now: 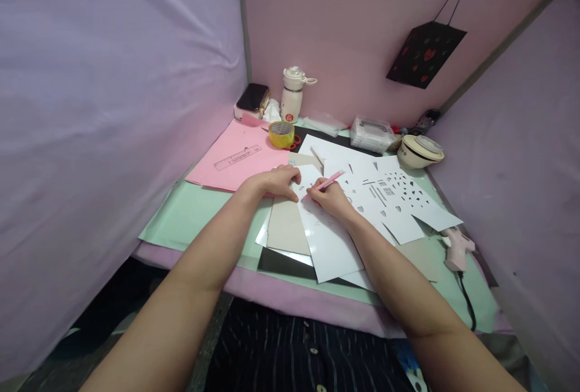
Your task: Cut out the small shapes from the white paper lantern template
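Note:
A white sheet [333,253] lies at the middle of the table, with faint marks on its upper part. My right hand [330,196] is closed round a pink pen [331,179], whose tip is down at the sheet. Resting at the sheet's upper left edge, my left hand [283,182] has its fingers apart and holds nothing. Under and beside that sheet are a beige card [286,229] and a black sheet [283,264]. White paper with cut-out hearts, triangles and bars [367,192] spreads to the right of my right hand.
Pink paper [212,165] carries a clear ruler [238,157] at the left. Behind stand yellow tape [281,134], red scissors [294,143], a bottle [292,97], a phone [254,97], a clear box [372,133] and a bowl [419,151]. A pink glue gun [457,249] lies right.

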`<state>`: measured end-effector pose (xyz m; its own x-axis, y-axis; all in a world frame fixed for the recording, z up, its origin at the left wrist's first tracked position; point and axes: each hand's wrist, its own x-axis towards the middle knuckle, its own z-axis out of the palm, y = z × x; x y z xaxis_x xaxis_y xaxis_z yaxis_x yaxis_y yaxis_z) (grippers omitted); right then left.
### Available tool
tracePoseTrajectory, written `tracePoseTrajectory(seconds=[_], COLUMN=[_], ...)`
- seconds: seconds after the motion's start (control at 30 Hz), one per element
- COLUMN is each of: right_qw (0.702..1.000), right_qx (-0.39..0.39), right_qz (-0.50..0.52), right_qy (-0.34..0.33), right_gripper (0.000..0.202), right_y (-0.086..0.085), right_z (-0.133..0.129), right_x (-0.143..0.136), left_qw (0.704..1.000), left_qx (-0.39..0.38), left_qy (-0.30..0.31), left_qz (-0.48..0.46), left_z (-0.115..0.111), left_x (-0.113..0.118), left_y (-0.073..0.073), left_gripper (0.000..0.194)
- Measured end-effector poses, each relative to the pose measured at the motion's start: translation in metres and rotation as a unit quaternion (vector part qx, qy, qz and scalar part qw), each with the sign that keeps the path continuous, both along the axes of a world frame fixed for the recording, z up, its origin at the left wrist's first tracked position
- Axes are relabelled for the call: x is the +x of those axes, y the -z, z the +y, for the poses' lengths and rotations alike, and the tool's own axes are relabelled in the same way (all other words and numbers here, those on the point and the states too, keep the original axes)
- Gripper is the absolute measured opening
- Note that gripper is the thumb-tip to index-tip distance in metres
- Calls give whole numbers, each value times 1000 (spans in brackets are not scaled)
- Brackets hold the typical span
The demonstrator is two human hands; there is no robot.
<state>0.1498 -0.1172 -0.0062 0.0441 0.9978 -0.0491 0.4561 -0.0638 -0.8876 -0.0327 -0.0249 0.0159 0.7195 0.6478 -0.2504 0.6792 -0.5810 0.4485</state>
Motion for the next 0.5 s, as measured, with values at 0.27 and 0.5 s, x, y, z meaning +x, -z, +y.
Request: tracePoseTrajectory(seconds=[0.27,0.5], right_qw=[1000,1000], right_qx=[0,3], right_qz=[6,5], right_qy=[0,9], right_gripper=[17,16], right_y=[0,0], right_z=[0,0], right_x=[1,2], left_qw=[1000,1000], left_qx=[-1,3], left_qy=[-2,4], left_qz=[2,-2], left_z=[-1,0], left_x=[0,0], left_y=[-2,0], left_gripper=[52,54])
